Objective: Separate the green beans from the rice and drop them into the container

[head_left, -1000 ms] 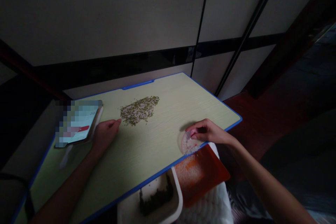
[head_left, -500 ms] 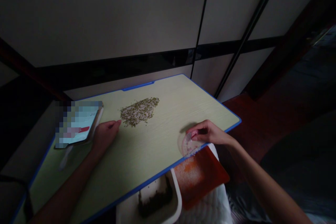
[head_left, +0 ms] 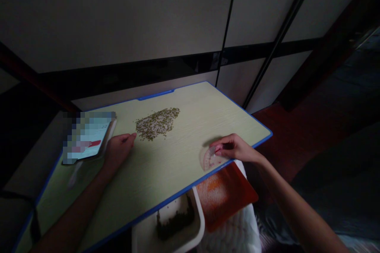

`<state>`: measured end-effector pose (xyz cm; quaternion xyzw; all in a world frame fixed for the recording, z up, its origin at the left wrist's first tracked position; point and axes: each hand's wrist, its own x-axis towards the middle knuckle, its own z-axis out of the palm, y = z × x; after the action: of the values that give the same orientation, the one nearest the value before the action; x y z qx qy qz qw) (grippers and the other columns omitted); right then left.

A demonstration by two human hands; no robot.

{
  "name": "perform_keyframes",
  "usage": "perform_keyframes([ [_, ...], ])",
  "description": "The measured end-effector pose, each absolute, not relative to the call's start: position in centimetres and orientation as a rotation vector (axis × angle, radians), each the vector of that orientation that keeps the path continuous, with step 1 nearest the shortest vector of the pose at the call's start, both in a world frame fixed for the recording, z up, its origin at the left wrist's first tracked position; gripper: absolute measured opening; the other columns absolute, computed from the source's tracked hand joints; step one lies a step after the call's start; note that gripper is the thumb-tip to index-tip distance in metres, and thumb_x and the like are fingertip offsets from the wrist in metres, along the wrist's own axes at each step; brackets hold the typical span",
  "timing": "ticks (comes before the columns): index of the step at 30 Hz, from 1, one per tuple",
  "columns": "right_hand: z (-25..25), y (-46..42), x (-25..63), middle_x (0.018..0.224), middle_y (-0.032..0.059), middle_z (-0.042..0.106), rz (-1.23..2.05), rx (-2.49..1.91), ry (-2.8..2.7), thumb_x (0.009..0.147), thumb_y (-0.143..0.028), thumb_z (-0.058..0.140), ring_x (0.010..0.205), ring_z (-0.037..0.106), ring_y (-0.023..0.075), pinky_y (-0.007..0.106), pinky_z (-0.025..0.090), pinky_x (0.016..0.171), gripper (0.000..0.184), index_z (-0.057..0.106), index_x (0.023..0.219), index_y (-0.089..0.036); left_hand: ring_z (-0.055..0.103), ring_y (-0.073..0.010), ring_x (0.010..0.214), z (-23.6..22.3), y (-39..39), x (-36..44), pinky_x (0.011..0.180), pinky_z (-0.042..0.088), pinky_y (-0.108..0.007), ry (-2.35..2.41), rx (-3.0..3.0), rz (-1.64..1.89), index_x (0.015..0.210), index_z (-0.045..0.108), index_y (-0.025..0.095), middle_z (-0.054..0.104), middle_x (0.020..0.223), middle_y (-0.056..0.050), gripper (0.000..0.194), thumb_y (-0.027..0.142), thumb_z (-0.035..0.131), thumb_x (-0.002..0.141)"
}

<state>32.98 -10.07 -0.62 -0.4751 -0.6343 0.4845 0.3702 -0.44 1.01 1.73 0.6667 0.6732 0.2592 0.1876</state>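
Note:
A pile of mixed green beans and white grains (head_left: pixel 156 123) lies on the pale table (head_left: pixel 166 166) with a blue rim. My left hand (head_left: pixel 118 151) rests curled on the table just left of the pile, its forefinger pointing at the pile's edge. My right hand (head_left: pixel 234 148) pinches a small clear dish (head_left: pixel 209 159) with a few white grains at the table's near right edge. Below that edge sit an orange tray of white grains (head_left: pixel 225 195) and a white tray of dark beans (head_left: pixel 175 221).
A phone with a pixelated screen (head_left: pixel 87 136) lies at the table's left, beside my left hand. Pale wall panels with dark strips rise behind the table. A dark reddish floor lies to the right.
The clear dish in my right hand has drawn back from over the orange tray onto the table and holds fewer grains. My left hand has stayed put.

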Motion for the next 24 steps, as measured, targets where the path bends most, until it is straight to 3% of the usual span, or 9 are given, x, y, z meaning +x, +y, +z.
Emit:
perform_keyframes([
  [24,-0.27,-10.32,33.52,0.069,0.0031,0.066,1.268,-1.142,-1.775,0.068,-0.024,0.068,0.061,0.059,0.0101,0.022,0.048,0.059,0.025,0.070,0.090,-0.013,0.035,-0.0101,0.045,1.62,1.01,-0.56,0.049,0.026,-0.022,1.876,1.884,0.746,0.045,0.039,0.020,0.034,0.037,0.008,0.033,0.036,0.043,0.073],
])
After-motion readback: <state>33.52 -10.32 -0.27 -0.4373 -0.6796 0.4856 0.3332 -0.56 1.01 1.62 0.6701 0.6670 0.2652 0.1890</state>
